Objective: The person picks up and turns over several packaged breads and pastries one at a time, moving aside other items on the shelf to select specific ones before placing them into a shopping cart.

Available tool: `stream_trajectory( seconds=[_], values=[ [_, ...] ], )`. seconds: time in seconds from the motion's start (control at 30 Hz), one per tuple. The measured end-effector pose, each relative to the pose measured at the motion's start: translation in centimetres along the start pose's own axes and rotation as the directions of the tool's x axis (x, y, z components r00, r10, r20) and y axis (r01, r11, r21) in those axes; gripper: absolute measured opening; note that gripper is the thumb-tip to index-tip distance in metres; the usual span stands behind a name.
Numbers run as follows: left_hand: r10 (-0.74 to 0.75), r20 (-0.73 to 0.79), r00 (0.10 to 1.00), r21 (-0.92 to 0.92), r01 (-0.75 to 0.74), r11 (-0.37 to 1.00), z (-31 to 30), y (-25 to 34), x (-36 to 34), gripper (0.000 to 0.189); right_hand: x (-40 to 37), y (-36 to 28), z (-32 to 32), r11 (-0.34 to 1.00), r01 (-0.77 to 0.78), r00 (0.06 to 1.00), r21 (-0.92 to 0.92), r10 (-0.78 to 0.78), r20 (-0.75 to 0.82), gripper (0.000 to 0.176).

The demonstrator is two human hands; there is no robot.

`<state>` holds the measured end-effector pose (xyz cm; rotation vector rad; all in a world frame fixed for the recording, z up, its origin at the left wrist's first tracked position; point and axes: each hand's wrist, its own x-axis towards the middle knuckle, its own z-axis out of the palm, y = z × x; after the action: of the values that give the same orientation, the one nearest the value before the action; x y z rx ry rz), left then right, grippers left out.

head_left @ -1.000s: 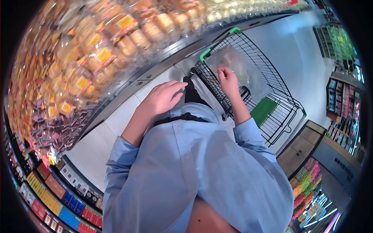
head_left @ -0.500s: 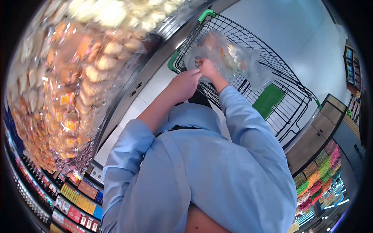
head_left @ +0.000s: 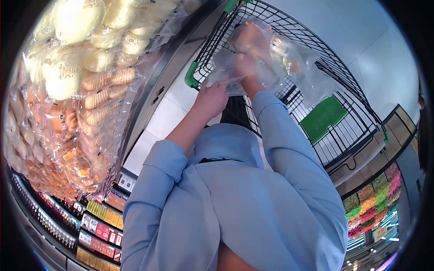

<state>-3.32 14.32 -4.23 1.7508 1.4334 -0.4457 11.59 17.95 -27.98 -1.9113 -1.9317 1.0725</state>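
Observation:
My left hand (head_left: 213,98) is closed on the near edge of a clear plastic bag (head_left: 221,61) above the shopping cart. My right hand (head_left: 245,67), a little smeared by motion, is curled against the same bag, farther forward and to the right. Its fingertips are hidden, but it appears to grip the plastic. Just beyond it lies a clear bag of orange-brown food (head_left: 252,36). To its right is another clear bag with pale and reddish contents (head_left: 289,54). These bags overlap, so their borders are hard to make out.
The black wire shopping cart (head_left: 312,34) has green corners and a green panel (head_left: 323,118). Bagged breads and buns (head_left: 97,97) are piled on a display at left. Boxed goods (head_left: 101,232) fill shelves at lower left, with colourful wrapped goods (head_left: 373,205) at right.
My hands, together at the bag half a second ago, have moved apart, with the plastic stretched between them. The view has shifted, so the bread display looks closer.

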Motion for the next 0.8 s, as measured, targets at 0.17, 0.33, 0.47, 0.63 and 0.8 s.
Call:
stream_trajectory(
  seconds=[0.17, 0.33, 0.47, 0.63, 0.8],
  values=[
    [0.023, -0.069, 0.997, -0.127, -0.031, 0.991, -0.2, -0.7, 0.4, 0.071, 0.2, -1.9, -0.5, 0.869, -0.316, 0.940, 0.381, 0.341, 0.003, 0.029],
    [0.054, -0.076, 0.996, -0.086, -0.061, 0.994, 0.2, -1.1, -0.2, 0.077, -1.1, -4.2, -5.9, 0.891, 0.274, 0.950, -0.362, -0.192, 0.248, 0.028],
    [0.054, -0.122, 0.991, -0.145, -0.071, 0.987, -0.4, -0.9, -1.4, 0.081, -0.9, -4.4, -4.8, 0.900, 0.168, 0.974, -0.402, -0.088, 0.210, 0.027],
    [0.113, -0.457, 0.882, -0.214, -0.232, 0.949, -1.3, -1.7, -2.8, 0.083, -2.9, -8.5, -8.7, 0.863, 0.380, 0.924, -0.333, -0.368, 0.099, 0.022],
    [0.126, -0.344, 0.930, -0.134, -0.182, 0.974, -4.0, -3.4, -7.4, 0.079, -8.8, -16.0, -14.5, 0.976, 0.217, 0.974, -0.032, -0.219, -0.062, 0.023]
  ],
)
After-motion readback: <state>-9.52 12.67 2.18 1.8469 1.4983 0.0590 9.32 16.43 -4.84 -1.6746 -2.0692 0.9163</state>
